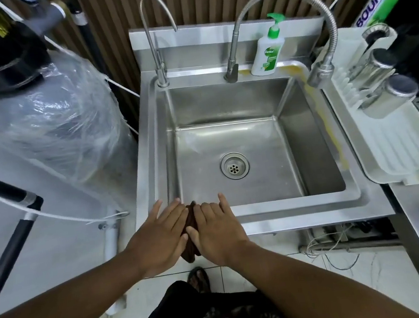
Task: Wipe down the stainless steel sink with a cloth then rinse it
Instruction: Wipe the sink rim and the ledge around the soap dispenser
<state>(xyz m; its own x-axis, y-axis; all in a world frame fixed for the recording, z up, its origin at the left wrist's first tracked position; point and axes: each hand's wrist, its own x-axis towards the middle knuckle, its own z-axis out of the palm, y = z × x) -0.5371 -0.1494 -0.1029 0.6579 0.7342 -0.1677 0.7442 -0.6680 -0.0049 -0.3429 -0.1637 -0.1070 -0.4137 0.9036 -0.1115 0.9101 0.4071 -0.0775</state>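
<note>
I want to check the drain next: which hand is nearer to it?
Right. The right hand rests at the front rim, down-left of the drain; the left hand lies beside it, farther left.

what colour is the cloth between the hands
Dark brown; the cloth shows best in the head view.

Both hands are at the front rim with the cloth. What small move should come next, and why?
Probably gather the brown cloth, which lies between the left hand and right hand, into one hand and start wiping along the sink rim: no water runs, and a yellow streak marks the right rim.
</note>
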